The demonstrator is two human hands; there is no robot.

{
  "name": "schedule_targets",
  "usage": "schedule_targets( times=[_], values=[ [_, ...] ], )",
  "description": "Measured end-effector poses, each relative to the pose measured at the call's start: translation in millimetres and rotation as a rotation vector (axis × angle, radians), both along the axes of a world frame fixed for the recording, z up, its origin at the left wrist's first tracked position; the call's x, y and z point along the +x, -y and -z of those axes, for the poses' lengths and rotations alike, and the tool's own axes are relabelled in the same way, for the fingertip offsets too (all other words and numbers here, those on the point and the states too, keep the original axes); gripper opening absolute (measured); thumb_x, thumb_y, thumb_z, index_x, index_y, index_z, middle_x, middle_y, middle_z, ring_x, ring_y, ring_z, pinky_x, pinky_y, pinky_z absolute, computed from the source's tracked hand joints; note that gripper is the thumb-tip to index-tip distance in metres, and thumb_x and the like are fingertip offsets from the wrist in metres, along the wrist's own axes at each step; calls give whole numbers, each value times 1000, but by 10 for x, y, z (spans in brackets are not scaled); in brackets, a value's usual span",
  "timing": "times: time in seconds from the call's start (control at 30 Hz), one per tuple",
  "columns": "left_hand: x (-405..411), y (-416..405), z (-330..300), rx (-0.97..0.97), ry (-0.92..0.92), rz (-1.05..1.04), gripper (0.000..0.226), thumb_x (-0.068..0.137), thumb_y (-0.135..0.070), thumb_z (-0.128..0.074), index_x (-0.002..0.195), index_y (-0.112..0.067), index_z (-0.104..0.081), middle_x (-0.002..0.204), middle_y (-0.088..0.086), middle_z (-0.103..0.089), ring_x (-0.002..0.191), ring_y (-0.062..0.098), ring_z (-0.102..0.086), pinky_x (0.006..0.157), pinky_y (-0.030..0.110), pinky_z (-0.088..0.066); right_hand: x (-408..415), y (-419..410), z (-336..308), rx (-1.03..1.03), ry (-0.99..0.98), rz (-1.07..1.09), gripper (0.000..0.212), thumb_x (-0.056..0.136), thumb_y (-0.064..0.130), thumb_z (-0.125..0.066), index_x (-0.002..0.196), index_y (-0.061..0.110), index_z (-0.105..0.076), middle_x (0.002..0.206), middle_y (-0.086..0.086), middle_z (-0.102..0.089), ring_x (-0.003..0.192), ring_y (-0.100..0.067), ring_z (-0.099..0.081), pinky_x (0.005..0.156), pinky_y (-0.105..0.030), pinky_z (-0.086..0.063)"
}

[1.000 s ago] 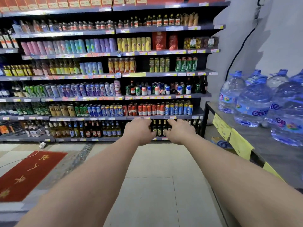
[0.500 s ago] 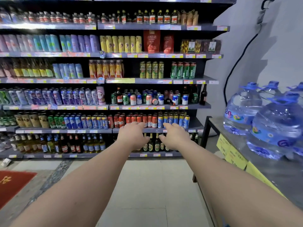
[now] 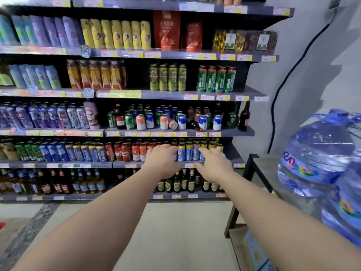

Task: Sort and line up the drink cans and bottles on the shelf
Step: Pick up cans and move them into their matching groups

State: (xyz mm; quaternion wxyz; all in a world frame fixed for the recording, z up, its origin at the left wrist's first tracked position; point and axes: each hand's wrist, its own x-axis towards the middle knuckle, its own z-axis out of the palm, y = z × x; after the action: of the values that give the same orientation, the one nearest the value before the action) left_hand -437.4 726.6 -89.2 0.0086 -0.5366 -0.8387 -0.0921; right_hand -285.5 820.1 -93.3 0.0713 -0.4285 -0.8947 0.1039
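Two bare hands reach toward the shelf (image 3: 181, 132), neither holding anything. The left hand (image 3: 163, 162) has its fingers loosely spread and slightly bent, in front of the red cans (image 3: 125, 152); the right hand (image 3: 214, 165) stretches its fingers out nearly straight, in front of the blue-and-yellow cans (image 3: 188, 151). One tier up stand mixed cans and bottles out of line, among them a tipped pink can (image 3: 172, 124) lying on its side. Large water jugs (image 3: 316, 153) sit on a worktop (image 3: 267, 169) at the right.
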Motion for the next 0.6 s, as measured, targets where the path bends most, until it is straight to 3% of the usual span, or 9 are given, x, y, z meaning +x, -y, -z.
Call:
schedule_targets(
  times=[0.3,0.43,0.6],
  values=[
    [-723,-1738,161,52,-4,112,70,85,-55,-55,147,-33,-30,154,-1,-31,139,25,-31,114,49,-23,-558,-1604,57,20,-112,133,47,94,41,-49,138,25,-43,139,-4,-46,123,-28,-47,96,-42,-46],
    [-963,-2279,241,70,27,141,70,86,-51,-56,147,-32,-29,153,-2,-33,139,23,-30,114,45,-20,-795,-2138,53,22,-168,167,45,94,39,-49,136,26,-44,126,-5,-52,105,-28,-56,83,-40,-51],
    [-1293,-2839,351,59,30,98,70,86,-54,-56,147,-33,-29,151,-4,-35,138,22,-32,113,44,-23,-1141,-2785,194,-10,-159,158,43,94,39,-51,134,23,-42,123,-6,-52,107,-28,-52,82,-40,-50]
  ],
)
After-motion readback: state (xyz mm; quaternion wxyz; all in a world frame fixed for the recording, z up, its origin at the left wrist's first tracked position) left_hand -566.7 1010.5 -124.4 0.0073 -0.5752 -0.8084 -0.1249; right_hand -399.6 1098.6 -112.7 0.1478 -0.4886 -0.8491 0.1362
